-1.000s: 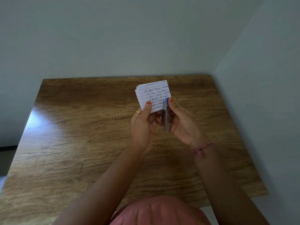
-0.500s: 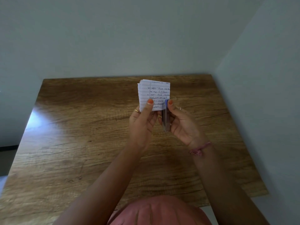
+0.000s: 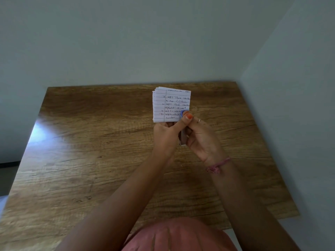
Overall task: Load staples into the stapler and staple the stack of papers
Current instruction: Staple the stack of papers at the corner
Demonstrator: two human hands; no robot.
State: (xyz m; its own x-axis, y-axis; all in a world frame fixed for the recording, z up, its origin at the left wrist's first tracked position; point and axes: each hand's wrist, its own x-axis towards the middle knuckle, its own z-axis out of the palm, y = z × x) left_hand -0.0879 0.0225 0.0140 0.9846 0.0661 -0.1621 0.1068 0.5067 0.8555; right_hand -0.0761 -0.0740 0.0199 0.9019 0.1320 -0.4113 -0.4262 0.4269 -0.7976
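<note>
A small stack of lined, handwritten papers (image 3: 170,104) is held upright above the wooden table (image 3: 90,160). My left hand (image 3: 165,136) grips the stack's lower edge, and its thumb reaches right onto the stapler's blue front end. The stapler (image 3: 183,137), blue-tipped with a silvery body, stands upright between my hands, its jaw at the stack's lower right corner. My right hand (image 3: 204,144) is curled round the stapler from the right. Most of the stapler's body is hidden by my fingers.
The table stands in a corner, with a pale wall (image 3: 163,42) behind it and another on the right (image 3: 299,124). The table's near edge runs just in front of my lap (image 3: 181,236).
The papers turned from tilted to upright. My left thumb slid off the paper's face and moved right onto the stapler's blue tip. Both hands drew closer together.
</note>
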